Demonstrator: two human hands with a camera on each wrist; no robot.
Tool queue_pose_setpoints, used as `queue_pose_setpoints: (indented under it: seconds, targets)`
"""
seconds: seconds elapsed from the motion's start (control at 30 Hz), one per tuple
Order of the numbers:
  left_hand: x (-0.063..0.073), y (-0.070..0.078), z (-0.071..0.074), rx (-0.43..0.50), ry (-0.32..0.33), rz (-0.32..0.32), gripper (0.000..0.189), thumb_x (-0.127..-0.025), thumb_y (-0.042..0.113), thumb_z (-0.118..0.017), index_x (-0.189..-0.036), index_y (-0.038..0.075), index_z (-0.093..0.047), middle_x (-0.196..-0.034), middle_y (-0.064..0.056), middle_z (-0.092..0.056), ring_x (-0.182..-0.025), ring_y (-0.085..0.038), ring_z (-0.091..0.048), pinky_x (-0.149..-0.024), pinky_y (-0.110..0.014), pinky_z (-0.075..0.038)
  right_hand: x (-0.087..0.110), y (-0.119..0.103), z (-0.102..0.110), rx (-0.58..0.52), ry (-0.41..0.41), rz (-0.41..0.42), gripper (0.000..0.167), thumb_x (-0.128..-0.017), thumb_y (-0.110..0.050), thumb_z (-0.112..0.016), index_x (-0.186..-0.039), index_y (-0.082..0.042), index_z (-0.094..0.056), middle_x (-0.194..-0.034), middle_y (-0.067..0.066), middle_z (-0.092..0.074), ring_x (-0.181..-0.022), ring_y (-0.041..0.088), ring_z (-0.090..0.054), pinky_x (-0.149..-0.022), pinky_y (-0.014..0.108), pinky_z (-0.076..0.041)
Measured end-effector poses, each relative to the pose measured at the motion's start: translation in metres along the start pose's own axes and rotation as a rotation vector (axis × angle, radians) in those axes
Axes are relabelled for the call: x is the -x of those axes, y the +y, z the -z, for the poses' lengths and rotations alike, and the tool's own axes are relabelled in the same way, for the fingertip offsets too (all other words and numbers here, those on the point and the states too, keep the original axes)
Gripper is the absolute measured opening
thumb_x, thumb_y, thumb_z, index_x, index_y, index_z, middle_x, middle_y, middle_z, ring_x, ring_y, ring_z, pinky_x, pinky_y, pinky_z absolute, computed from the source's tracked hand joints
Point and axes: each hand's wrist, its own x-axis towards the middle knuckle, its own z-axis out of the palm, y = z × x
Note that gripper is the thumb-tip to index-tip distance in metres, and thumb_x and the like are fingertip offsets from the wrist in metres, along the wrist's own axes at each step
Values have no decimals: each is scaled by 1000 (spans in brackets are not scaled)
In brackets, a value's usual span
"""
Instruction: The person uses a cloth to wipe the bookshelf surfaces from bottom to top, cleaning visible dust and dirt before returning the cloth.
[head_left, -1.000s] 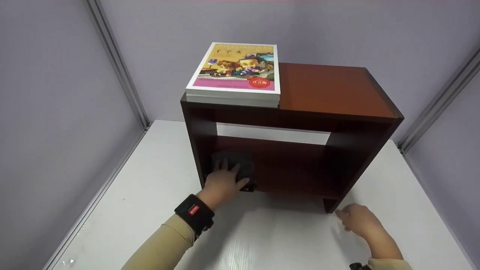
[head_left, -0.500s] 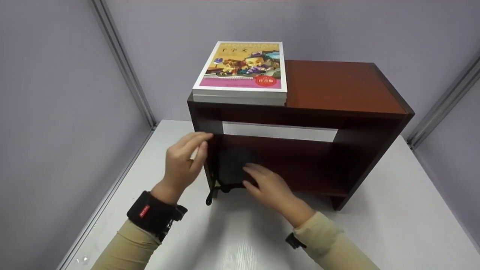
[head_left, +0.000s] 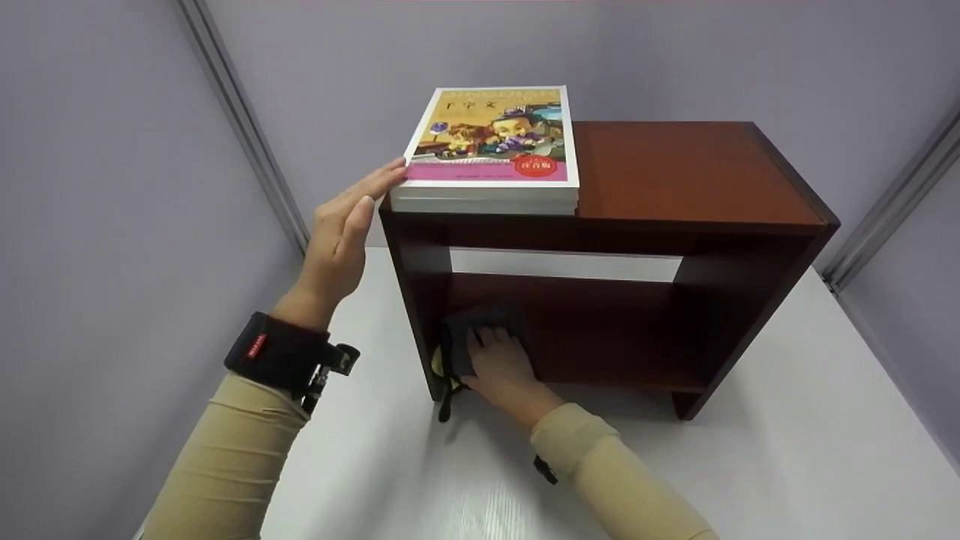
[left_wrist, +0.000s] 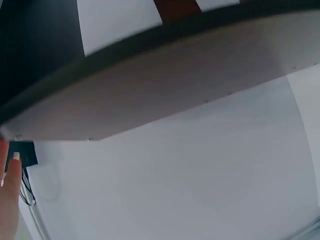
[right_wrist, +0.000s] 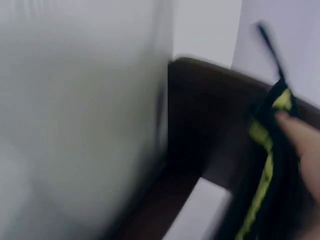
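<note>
A dark grey cloth (head_left: 504, 313) with yellow showing at its edge and a black hanging loop lies on the lower shelf, against the left side panel. My right hand (head_left: 504, 371) grips it, fingers bent over the top; in the blurred right wrist view the thumb (right_wrist: 300, 137) presses the yellow-lined edge. My left hand (head_left: 336, 244) is raised outside the wooden shelf unit (head_left: 675, 172), fingers straight. Its fingertips are right at the left edge of the book stack (head_left: 487, 142). At the left border of the left wrist view, only some fingers (left_wrist: 11, 195) show.
The reddish-brown unit stands on a white table (head_left: 765, 450). Its right side panel (head_left: 750, 315) and a low shelf board (head_left: 615, 330) frame the opening. Grey walls (head_left: 135, 187) with metal corner rails (head_left: 247, 142) enclose the table.
The left hand has left the cloth and risen to the books' left edge. The right hand has come from beside the unit's right foot onto the cloth and now grips it.
</note>
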Motion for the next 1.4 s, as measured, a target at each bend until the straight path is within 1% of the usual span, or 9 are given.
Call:
queue_pose_setpoints:
  seconds: [0.07, 0.13, 0.23, 0.33, 0.43, 0.67, 0.9, 1.13, 1.4]
  targets:
    - [-2, 0, 3, 82, -40, 33, 45, -94, 19, -31, -124, 2, -59, -132, -8, -54, -126, -22, -45, -103, -38, -32, 5, 2, -2, -20, 112, 52, 55, -84, -38, -67, -127, -5, -56, -118, 13, -55, -108, 31, -51, -85, 40, -46]
    - [-4, -1, 5, 136, -81, 58, 46, -96, 20, -29, -126, 1, -57, -133, -10, -52, -127, -23, -43, -103, -38, -33, 10, 6, -1, -166, 177, 69, 41, -85, -27, -67, -120, -6, -62, -113, 11, -58, -104, 30, -54, -83, 40, -47]
    - [-6, -3, 7, 158, -145, 71, 48, -97, 23, -26, -129, 3, -55, -137, -9, -48, -129, -22, -40, -102, -38, -34, 14, 13, 8, -585, 233, 3, 32, -88, -19, -63, -116, -5, -63, -111, 10, -61, -102, 26, -57, -85, 39, -46]
    - [-7, -6, 8, 174, -184, 59, 49, -98, 26, -25, -130, 2, -54, -137, -10, -47, -130, -23, -39, -104, -39, -31, 13, 13, 26, -1001, 331, -90, 35, -92, -23, -58, -123, -5, -58, -116, 9, -62, -106, 19, -56, -88, 37, -45]
    - [-7, -7, 11, 186, -198, 53, 51, -99, 31, -26, -129, 1, -54, -136, -11, -48, -130, -24, -39, -106, -39, -27, 4, 3, 52, -1188, 436, -69, 38, -93, -25, -57, -127, -6, -54, -116, 7, -63, -106, 14, -57, -89, 33, -46]
    - [-4, -6, 17, 175, -252, 133, 54, -99, 39, -25, -131, 6, -54, -138, -5, -46, -128, -22, -40, -101, -40, -31, -27, -25, 103, -1143, 567, 145, 43, -93, -21, -57, -132, -5, -48, -122, 10, -59, -113, 11, -52, -94, 27, -41]
    - [0, -4, 17, 220, -276, 216, 58, -97, 49, -29, -134, 10, -50, -143, -2, -41, -125, -23, -41, -90, -40, -40, -38, -38, 110, -1261, 496, 262, 27, -99, -14, -41, -124, -4, -43, -126, 10, -43, -117, 13, -40, -102, 28, -29]
    - [-6, -1, 22, 172, -282, 192, 51, -98, 38, -28, -134, 11, -51, -143, -1, -42, -124, -23, -42, -74, -31, -46, -42, -40, 106, -1270, 435, 270, 29, -101, -15, -35, -128, -4, -37, -124, 10, -43, -115, 11, -39, -103, 25, -28]
    - [-2, -4, 25, 176, -249, 175, 56, -97, 44, -28, -133, 9, -52, -141, -5, -42, -131, -23, -38, -57, -27, -44, -40, -49, 85, -1220, 374, 207, 31, -101, -17, -36, -129, -5, -35, -129, 9, -38, -119, 11, -36, -105, 27, -26]
